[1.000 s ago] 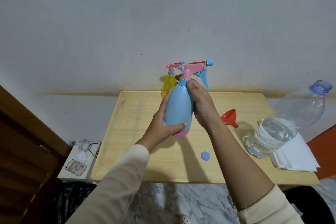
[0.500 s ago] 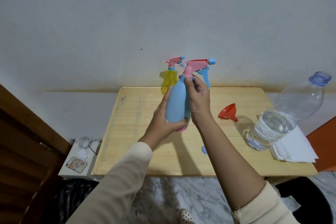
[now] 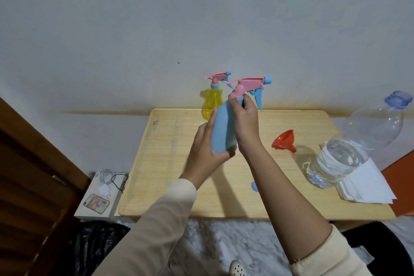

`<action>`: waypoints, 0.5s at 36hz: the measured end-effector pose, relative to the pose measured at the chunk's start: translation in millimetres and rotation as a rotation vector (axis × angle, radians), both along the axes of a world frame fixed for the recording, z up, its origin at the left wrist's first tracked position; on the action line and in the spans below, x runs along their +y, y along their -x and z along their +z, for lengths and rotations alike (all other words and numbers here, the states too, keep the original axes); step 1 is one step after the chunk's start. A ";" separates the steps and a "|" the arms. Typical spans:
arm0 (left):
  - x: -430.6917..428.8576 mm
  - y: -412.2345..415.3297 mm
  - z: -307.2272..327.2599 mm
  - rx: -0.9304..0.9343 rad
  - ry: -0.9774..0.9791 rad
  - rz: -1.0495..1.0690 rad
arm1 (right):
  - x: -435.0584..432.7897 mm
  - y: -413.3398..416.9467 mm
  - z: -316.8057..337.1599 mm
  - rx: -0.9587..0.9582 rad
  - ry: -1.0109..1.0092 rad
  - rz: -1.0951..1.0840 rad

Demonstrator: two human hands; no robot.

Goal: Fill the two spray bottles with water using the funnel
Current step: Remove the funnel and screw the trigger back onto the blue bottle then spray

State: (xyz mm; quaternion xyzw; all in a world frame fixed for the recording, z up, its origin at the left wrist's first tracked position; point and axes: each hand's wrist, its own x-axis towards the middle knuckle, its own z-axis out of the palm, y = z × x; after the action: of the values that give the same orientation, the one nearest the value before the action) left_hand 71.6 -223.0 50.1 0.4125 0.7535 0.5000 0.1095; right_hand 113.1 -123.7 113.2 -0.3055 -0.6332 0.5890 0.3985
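Note:
I hold a blue spray bottle (image 3: 220,132) with a pink trigger head above the wooden table (image 3: 170,177). My left hand (image 3: 207,152) grips its lower body. My right hand (image 3: 244,119) grips the neck just under the pink head. A yellow spray bottle (image 3: 211,103) with the same pink head stands upright at the table's back edge, behind the blue one. An orange funnel (image 3: 284,141) lies on its side to the right. A large clear water bottle (image 3: 349,152), partly full and without its cap, stands at the right.
A small blue cap (image 3: 255,186) lies on the table, partly hidden by my right forearm. White papers (image 3: 367,186) sit under the water bottle. A phone (image 3: 96,203) and cables rest on a low white box left of the table. A wooden door (image 3: 29,175) stands at the left.
Both hands have lifted the blue spray bottle higher off the table. My right hand has shifted its hold round the neck, and the pink head now points more to the right.

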 end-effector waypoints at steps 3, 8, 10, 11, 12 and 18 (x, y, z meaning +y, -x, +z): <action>-1.0 1.3 -0.6 0.013 -0.008 0.002 | 1.2 -1.1 3.7 -0.020 -0.053 0.036; -8.7 12.1 1.7 -0.033 -0.009 -0.065 | 5.1 -7.8 10.8 0.004 -0.040 0.108; -10.8 16.6 5.8 -0.059 0.007 -0.114 | 8.0 -12.1 15.0 0.017 -0.001 0.178; -10.9 18.4 8.4 -0.077 0.019 -0.138 | 9.9 -14.1 16.8 0.018 0.020 0.216; -10.6 19.7 10.5 -0.096 0.034 -0.159 | 11.2 -16.1 18.6 0.019 0.034 0.250; -5.8 12.3 12.4 -0.151 0.036 -0.146 | 6.5 -14.5 15.3 -0.057 -0.093 0.115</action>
State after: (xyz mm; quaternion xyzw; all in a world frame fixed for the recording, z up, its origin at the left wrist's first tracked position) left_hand 59.2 -228.8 62.4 0.4253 0.7199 0.5069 0.2094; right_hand 127.6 -117.2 128.5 -0.2668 -0.6874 0.5719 0.3595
